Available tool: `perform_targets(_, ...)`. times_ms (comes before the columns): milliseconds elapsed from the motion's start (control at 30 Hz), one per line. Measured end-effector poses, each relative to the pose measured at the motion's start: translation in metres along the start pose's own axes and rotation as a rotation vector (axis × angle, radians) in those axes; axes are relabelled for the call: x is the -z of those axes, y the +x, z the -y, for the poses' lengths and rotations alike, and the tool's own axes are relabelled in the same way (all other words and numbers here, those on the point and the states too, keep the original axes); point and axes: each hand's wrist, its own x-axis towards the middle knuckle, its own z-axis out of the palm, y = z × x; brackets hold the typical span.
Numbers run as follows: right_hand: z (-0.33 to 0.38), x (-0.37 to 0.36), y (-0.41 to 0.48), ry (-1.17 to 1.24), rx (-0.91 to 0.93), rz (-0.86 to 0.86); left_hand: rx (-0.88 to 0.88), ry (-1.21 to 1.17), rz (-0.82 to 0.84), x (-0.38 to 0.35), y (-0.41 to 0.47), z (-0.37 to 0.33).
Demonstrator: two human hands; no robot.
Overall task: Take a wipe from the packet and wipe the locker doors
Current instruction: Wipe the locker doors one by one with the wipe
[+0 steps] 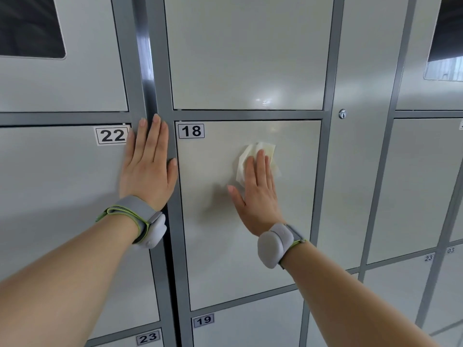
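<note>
I press the wipe [260, 151] under my flat right hand [258, 194] onto locker door 18 [225, 246], left hand [147, 169] released against the frame [160, 71].

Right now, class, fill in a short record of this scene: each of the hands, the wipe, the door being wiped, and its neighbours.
left hand: flat, fingers straight, resting on the grey frame and the edge of door 22
right hand: flat, pressing the wipe
wipe: white, crumpled, under the right fingers
door being wiped: door 18
neighbours: door 22 left, door 19 below
</note>
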Motion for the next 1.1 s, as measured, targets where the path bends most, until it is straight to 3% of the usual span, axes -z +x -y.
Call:
perform_targets(200,0.007,0.003,0.000,0.002,-0.008,0.041,-0.027,0.031,0.000,-0.005,-0.009,0.003)
perform_targets(367,0.023,0.018,0.037,0.049,-0.039,-0.042,-0.012,0.025,-0.028,-0.009,-0.011,0.001)
perform_targets(533,0.022,-0.007,0.016,-0.043,-0.003,-0.090,-0.014,0.017,-0.036,-0.010,-0.011,0.001)
perform_targets(667,0.026,-0.020,-0.004,-0.063,0.002,-0.021,-0.016,0.017,-0.043,-0.011,-0.012,0.003)
perform_targets(933,0.048,-0.002,0.031,0.022,-0.081,-0.056,-0.023,-0.016,-0.049,-0.010,-0.013,0.003)
perform_targets(1100,0.043,-0.020,0.009,-0.051,-0.014,-0.075,-0.027,-0.025,-0.026,-0.009,-0.014,0.005)
